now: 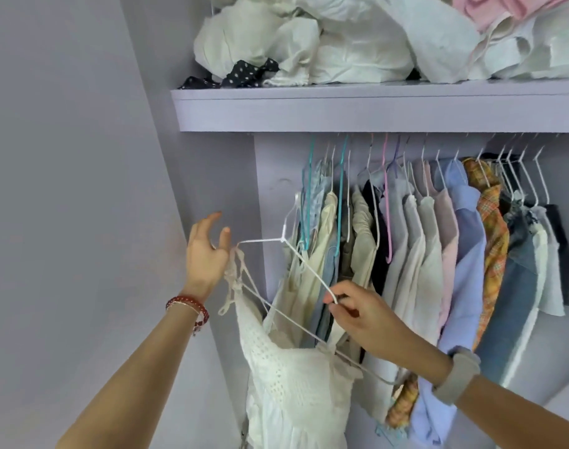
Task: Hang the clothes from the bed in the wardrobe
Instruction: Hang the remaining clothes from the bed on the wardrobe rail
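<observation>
Head view shows a white knitted strap dress [286, 377] draped on a white wire hanger [309, 270], held in front of the wardrobe's left end, not yet on the rail. The right hand [364, 319] pinches the hanger's arm; the left hand [208, 251] is spread loose beside the straps, gripping nothing. Hanging is mid-step, I judge: next the hook must rise under the shelf [373, 108], left of the hung clothes [438, 254].
</observation>
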`<action>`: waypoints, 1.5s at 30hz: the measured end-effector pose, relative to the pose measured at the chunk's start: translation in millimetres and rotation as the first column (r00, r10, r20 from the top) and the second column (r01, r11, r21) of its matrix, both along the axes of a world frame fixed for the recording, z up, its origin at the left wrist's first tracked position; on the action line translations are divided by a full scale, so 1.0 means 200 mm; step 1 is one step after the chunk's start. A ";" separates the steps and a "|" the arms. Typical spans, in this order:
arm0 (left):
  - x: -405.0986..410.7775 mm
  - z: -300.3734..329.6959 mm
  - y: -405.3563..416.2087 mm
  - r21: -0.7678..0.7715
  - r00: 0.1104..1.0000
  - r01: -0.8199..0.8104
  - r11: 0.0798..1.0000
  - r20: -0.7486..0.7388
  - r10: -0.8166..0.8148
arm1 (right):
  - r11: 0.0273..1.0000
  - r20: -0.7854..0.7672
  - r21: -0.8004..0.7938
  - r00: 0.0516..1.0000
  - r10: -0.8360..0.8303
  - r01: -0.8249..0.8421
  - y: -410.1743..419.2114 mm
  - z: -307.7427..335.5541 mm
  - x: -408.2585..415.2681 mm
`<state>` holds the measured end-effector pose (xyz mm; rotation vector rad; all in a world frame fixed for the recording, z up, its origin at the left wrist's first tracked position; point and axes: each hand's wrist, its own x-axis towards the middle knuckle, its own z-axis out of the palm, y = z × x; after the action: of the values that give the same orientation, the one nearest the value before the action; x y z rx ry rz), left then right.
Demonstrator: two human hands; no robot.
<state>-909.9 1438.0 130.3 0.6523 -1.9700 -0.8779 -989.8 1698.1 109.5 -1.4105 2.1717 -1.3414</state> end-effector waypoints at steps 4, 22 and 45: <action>-0.05 -0.04 -0.02 0.028 1.000 0.015 0.999 0.006 -0.015 | 0.992 0.048 -0.012 0.991 -0.126 0.127 -0.13 -0.03 0.05; -0.17 0.51 -0.07 -0.445 0.959 -0.143 0.884 -0.284 0.011 | 0.821 0.180 -0.267 0.864 -0.471 0.504 -1.11 0.19 -0.13; -0.51 0.46 -0.38 -0.713 0.951 -0.308 0.630 -0.216 0.220 | 0.674 0.269 -0.196 0.700 -0.662 0.713 -1.40 0.04 -0.67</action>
<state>-1011.5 1362.1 221.3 0.3691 -1.8465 0.1193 -1123.4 1417.4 117.4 -0.4431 2.5719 -2.0039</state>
